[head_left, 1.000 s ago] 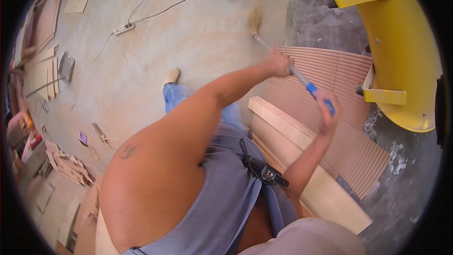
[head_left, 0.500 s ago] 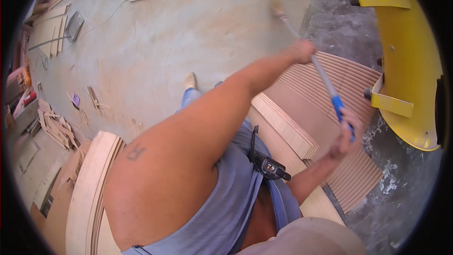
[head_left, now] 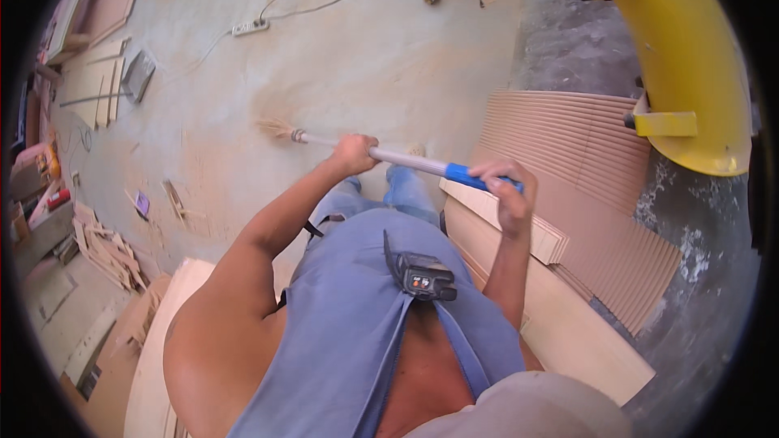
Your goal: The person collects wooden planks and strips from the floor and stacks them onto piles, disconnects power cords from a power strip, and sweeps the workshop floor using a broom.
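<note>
A broom (head_left: 412, 161) with a pale shaft and a blue grip lies slantwise across the view in front of my body. Its straw-coloured bristle head (head_left: 277, 127) meets the dusty floor at the left end. My left hand (head_left: 355, 154) is wrapped round the shaft midway along. Around the blue grip, at the right end, my right hand (head_left: 513, 192) is closed. Light brown sawdust is spread around the bristles. My feet, partly hidden by the shaft, stand just beyond it.
Stacked ribbed brown panels (head_left: 560, 142) and pale boards (head_left: 560, 341) lie at my right, near a yellow curved metal piece (head_left: 690, 73). A power strip (head_left: 250, 27) with cords, a grey dustpan (head_left: 138, 75), a purple object (head_left: 142, 203) and wood scraps (head_left: 109, 251) are on the floor.
The broom has swung from the far right to the left, its bristles now left of my feet. Both hands moved with it and kept their hold. My torso has turned too.
</note>
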`<state>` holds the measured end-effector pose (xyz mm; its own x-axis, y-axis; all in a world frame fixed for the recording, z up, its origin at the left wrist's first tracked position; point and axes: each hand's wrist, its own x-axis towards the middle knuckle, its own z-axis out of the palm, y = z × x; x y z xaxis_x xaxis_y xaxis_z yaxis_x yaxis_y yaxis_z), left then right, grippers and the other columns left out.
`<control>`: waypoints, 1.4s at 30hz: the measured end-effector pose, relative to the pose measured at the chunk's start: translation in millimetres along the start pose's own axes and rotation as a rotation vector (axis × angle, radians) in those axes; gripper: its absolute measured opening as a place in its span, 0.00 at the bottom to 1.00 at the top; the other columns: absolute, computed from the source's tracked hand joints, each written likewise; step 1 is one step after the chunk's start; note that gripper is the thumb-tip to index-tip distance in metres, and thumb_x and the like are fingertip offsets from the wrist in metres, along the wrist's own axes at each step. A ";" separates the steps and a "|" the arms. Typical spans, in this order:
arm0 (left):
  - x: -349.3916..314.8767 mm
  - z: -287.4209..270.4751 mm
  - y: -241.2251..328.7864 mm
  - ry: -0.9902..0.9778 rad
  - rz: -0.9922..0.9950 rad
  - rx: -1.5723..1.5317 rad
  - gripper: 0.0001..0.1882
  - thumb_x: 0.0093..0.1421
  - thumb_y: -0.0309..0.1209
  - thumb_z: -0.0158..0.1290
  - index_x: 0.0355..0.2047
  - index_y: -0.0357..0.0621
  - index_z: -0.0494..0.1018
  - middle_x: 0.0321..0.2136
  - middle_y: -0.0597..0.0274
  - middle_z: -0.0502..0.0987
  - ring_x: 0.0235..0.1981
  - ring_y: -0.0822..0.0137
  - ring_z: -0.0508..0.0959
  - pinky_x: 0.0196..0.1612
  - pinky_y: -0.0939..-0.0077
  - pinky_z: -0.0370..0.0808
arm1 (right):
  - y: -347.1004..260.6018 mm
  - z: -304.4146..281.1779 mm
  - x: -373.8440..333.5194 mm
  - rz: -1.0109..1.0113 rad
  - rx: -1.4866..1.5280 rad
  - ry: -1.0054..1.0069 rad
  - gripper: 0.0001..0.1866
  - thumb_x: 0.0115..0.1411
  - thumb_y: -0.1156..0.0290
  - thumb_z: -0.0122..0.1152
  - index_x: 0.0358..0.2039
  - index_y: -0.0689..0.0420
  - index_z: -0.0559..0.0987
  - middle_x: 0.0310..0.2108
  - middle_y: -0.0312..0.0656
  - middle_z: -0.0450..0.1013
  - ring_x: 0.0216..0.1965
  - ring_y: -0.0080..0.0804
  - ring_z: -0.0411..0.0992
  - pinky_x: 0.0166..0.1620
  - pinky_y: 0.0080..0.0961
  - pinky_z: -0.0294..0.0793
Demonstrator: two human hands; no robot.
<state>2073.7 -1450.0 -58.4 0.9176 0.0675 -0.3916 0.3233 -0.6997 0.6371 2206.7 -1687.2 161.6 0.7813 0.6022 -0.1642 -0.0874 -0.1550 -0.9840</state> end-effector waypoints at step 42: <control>-3.7 -7.6 36.8 0.397 -0.216 0.000 0.12 0.45 0.42 0.60 0.24 0.49 0.75 0.25 0.55 0.77 0.32 0.51 0.77 0.35 0.58 0.73 | 10.0 -39.1 28.7 -0.489 -0.013 -0.415 0.10 0.48 0.76 0.48 0.28 0.68 0.75 0.32 0.52 0.74 0.37 0.42 0.73 0.46 0.37 0.70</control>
<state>2084.0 -1470.6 -28.4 0.8469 0.4793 -0.2302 0.5168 -0.6401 0.5685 2252.4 -1702.0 149.7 0.4242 0.8586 0.2878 0.2282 0.2062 -0.9515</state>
